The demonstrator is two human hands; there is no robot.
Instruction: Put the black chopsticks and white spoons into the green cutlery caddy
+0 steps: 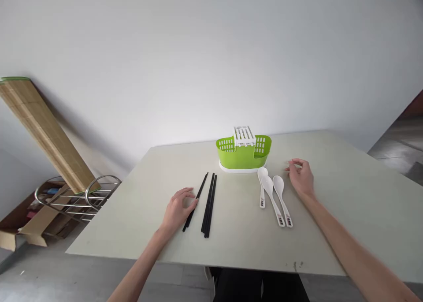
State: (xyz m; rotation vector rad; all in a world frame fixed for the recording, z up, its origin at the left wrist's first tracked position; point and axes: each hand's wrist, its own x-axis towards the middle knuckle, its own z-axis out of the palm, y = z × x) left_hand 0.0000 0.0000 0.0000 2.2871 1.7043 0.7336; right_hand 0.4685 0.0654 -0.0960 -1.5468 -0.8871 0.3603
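The chopsticks [207,204] are the main thing here: thin, black, smooth sticks lying flat on the table [346,214], a bit left of centre, long axis running from the near edge up toward the wall, leaning slightly right at the far end. One stick [197,199] sits apart on the left at a steeper slant, its far tip angled toward the others, while the rest lie bunched together side by side. The left hand [178,208] rests palm down right against that lone stick, fingers loosely curled with the tips touching it about midway, not clamped on anything, forearm coming in from the lower left. Over on the right are three white spoons [273,194], glossy, ceramic-looking, bowls pointing toward the wall and handles fanning back toward the person, with small dark markings near the handle ends. The right hand [301,177] sits just beside the spoon bowls, fingers half curled and holding nothing, arm stretched long across the table from the lower right. Behind the spoons, near the far edge, stands a green holder [243,157], oval plastic with slotted sides, a white base and a white grid insert on top. The table is pale, matte and plain.
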